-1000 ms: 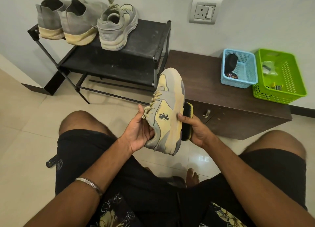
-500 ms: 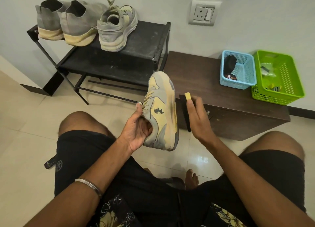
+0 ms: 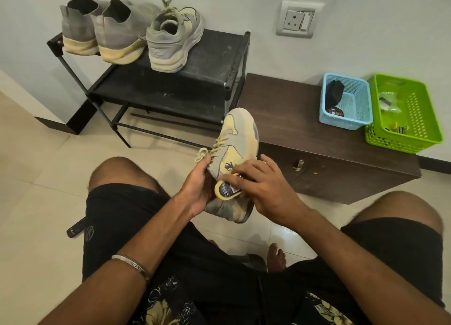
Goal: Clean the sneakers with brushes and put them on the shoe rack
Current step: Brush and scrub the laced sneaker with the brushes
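A yellow and grey sneaker [image 3: 238,139] is held in the air above my lap, toe pointing away. My left hand [image 3: 199,188] grips it at the laces and heel side. My right hand [image 3: 263,185] holds a yellow-backed brush [image 3: 225,190] flat against the sneaker's side near the heel, fingers spread over the brush. Its bristles are hidden. The matching sneaker [image 3: 173,41] and two grey sock-style sneakers [image 3: 97,32] stand on the black shoe rack's [image 3: 214,63] top shelf.
A low dark brown cabinet [image 3: 292,114] stands right of the rack, carrying a blue basket [image 3: 346,119] with dark items and a green basket [image 3: 402,139] with small things. A wall socket [image 3: 297,19] is above. Tiled floor lies below my knees.
My right hand brought the brush from the sole side round onto the sneaker's side near the heel. The sneaker turned slightly in my left hand.
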